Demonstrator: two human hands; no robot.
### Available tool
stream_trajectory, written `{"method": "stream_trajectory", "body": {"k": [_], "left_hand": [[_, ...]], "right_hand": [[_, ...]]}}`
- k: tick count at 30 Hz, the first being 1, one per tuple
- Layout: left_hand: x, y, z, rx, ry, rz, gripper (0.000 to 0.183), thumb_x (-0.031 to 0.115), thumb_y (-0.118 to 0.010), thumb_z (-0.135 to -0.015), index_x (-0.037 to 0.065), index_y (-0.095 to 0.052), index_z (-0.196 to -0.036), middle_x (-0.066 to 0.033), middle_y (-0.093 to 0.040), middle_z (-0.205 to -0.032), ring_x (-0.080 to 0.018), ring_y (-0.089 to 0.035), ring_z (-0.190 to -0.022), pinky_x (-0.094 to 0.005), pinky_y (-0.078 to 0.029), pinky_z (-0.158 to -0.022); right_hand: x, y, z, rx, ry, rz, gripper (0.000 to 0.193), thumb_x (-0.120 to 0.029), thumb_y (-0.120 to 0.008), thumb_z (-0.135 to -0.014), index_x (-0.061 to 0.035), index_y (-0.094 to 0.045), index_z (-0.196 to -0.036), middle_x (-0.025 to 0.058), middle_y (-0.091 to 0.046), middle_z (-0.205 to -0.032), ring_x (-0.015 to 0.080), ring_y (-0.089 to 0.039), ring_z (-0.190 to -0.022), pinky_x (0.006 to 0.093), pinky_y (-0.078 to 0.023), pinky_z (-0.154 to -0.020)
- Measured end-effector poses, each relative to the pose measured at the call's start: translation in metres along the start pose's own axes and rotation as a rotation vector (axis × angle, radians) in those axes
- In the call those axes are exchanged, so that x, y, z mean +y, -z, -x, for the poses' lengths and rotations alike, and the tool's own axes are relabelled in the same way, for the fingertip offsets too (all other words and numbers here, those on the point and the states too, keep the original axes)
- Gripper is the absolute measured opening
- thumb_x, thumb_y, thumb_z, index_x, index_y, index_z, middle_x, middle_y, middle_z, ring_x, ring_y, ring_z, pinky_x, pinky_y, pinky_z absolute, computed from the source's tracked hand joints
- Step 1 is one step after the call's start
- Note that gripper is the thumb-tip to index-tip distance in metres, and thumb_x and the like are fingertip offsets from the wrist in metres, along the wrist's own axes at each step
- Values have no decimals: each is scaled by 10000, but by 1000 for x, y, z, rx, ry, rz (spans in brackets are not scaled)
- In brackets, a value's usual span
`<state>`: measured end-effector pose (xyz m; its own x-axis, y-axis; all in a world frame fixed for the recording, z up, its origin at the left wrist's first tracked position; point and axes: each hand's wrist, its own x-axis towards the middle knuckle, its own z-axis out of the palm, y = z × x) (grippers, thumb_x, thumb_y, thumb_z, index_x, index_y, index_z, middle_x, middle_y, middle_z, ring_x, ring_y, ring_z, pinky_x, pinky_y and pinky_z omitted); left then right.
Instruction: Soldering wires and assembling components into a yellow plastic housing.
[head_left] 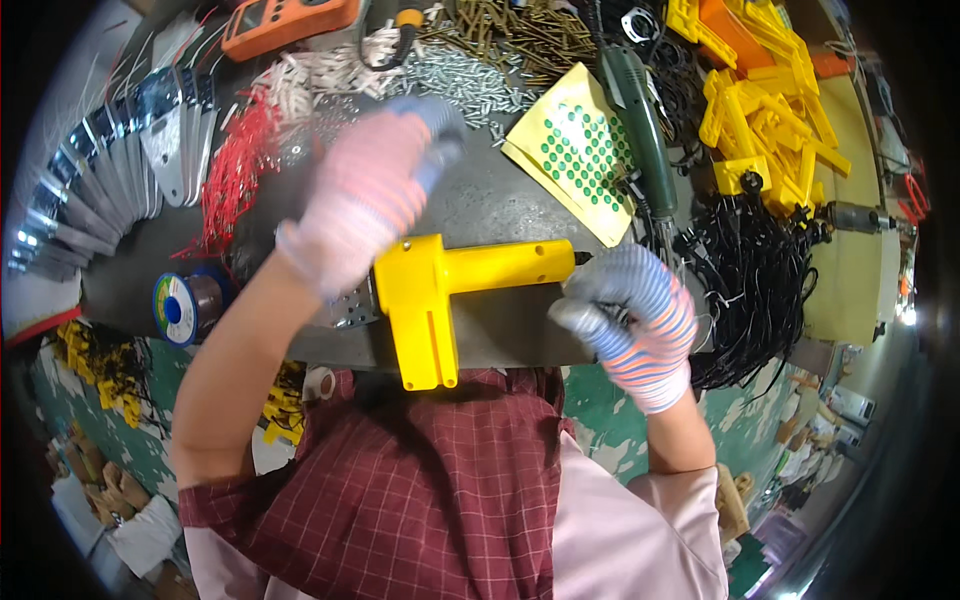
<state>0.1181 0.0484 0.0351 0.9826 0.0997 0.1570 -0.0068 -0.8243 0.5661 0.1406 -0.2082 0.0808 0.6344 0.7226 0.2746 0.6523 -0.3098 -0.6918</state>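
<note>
A yellow plastic tool housing, shaped like a pistol with a long tube, lies at the near edge of the table. A small dark tip sticks out of the tube's right end. Beside that end is my right hand, in a striped glove, with its fingers curled together. Something small seems to be in its palm, but I cannot make it out. My left hand, also gloved, hovers beyond the housing, close to a heap of silver screws. Motion smears its fingers, hiding whether they hold anything.
A green electric screwdriver lies across a yellow sheet of green round stickers. Yellow plastic parts and black cables crowd the right side. Leftward are metal plates, red wires, a solder spool and an orange meter.
</note>
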Motion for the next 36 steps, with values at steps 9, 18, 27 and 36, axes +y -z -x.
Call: {"method": "stream_trajectory", "body": {"k": [9, 18, 27, 36], "left_hand": [[47, -19, 13, -242, -251, 391, 185, 87, -619, -867, 27, -665, -1036, -168, -680, -939, -337, -668, -877, -389, -522, -783], [48, -5, 34, -406, -242, -48, 363, 239, -652, -863, 59, -620, -1176, -163, -680, -1036, -353, -647, -944, -427, -510, -835], [44, -4, 48, -139, -134, -116, 427, 331, -710, -805, 65, -657, -1135, -110, -674, -965, -306, -626, -855, -422, -466, -781], [44, -4, 46, -76, -133, -84, 415, 335, -734, -777, 79, -664, -1096, -97, -666, -937, -305, -614, -863, -429, -460, -793]], "right_hand": [[36, -47, 16, 264, 167, 267, 314, -251, -836, -646, -129, -618, -836, 55, -649, -961, 301, -614, -981, 497, -445, -944], [41, -50, 25, 130, 236, 442, 239, -169, -767, -672, -158, -680, -894, 43, -684, -1026, 268, -644, -1015, 484, -446, -971], [35, -14, -43, 45, 261, 267, 147, -135, -696, -761, -64, -667, -886, 117, -673, -993, 299, -651, -873, 426, -512, -777], [100, -33, -197, -207, -51, 989, 237, -236, -679, -812, -77, -714, -984, 138, -673, -1040, 309, -644, -1009, 414, -536, -844]]}}
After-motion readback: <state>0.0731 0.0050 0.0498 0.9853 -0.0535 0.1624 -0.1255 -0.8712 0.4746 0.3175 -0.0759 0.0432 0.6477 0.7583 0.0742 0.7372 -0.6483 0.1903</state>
